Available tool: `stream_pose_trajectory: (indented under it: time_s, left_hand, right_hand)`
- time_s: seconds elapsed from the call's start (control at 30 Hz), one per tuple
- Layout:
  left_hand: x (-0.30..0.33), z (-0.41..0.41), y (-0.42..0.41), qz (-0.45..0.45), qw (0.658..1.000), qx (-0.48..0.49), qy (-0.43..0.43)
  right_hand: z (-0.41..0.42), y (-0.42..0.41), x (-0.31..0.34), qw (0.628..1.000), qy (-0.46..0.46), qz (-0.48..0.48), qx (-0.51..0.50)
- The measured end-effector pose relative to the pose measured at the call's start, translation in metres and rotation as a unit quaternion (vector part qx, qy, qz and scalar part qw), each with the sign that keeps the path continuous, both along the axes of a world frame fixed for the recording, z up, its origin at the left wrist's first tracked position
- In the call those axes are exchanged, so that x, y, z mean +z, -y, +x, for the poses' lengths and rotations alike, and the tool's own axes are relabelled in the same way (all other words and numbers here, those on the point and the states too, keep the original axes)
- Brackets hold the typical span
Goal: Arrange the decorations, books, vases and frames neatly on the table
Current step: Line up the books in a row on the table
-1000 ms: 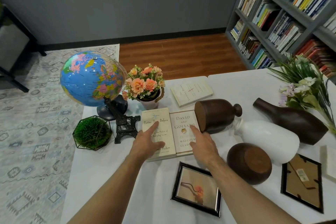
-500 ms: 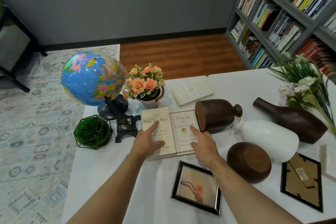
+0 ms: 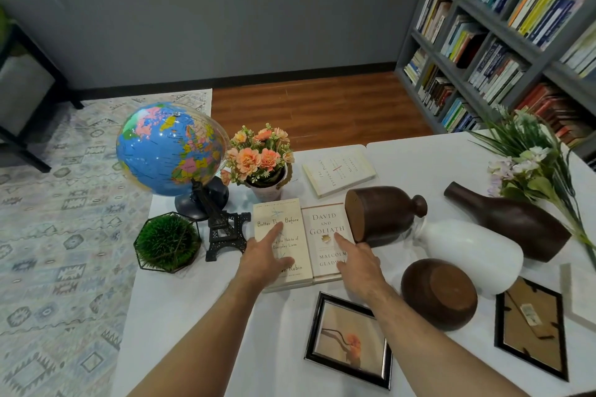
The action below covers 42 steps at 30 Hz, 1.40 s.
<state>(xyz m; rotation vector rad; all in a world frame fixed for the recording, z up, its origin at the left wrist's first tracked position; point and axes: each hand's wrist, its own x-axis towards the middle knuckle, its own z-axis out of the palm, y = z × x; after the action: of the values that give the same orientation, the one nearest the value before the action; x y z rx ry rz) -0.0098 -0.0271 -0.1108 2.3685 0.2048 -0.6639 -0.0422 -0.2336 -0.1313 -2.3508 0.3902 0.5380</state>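
Observation:
Two cream books lie side by side on the white table (image 3: 200, 306): "Better Than Before" (image 3: 292, 235) and "David and Goliath" (image 3: 325, 222). My left hand (image 3: 264, 256) rests flat on the first, my right hand (image 3: 358, 263) on the second, fingers straight. A third book (image 3: 338, 172) lies behind them. Fallen vases lie to the right: a brown jug (image 3: 383, 214), a white vase (image 3: 471, 253), a round brown vase (image 3: 440, 293) and a tall brown bottle (image 3: 509, 221). Two black frames (image 3: 350, 343) (image 3: 530, 325) lie flat near the front.
At the left stand a globe (image 3: 169, 148), an orange flower pot (image 3: 263, 164), a small Eiffel tower (image 3: 224, 230) and a green moss ball in a wire holder (image 3: 167, 242). Loose artificial flowers (image 3: 532, 164) lie at the right. A bookshelf (image 3: 503, 35) lines the right wall.

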Motion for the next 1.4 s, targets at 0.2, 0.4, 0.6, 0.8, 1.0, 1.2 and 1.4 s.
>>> stream_pose_trajectory:
  time_s: [0.2,0.4,0.6,0.8,1.0,1.2,1.4]
  left_hand:
    - [0.007,-0.01,0.009,0.116,0.991,-0.057,0.031]
    - [0.004,0.0,0.033,0.181,0.955,-0.169,0.164]
    - [-0.02,0.028,0.046,0.196,0.942,-0.243,0.127]
    - [-0.036,0.029,0.048,0.21,0.942,-0.241,0.102]
    - [-0.044,0.023,0.047,0.192,0.948,-0.233,0.106]
    - [-0.043,0.023,0.048,0.175,0.954,-0.217,0.112]
    - [-0.044,0.02,0.047,0.178,0.951,-0.214,0.13]
  right_hand:
    - [0.006,-0.002,0.04,0.996,-0.039,-0.055,0.056]
    - [0.036,-0.005,0.095,0.991,0.024,-0.098,0.086]
    - [0.129,0.044,0.095,0.99,0.101,-0.098,-0.019]
    - [0.21,0.082,0.051,0.992,0.012,-0.124,-0.034]
    - [0.236,0.075,0.018,0.991,-0.017,-0.129,0.016]
    - [0.264,0.074,0.02,0.949,-0.023,-0.276,0.153]
    - [0.28,0.075,0.004,0.87,-0.008,-0.288,0.401]
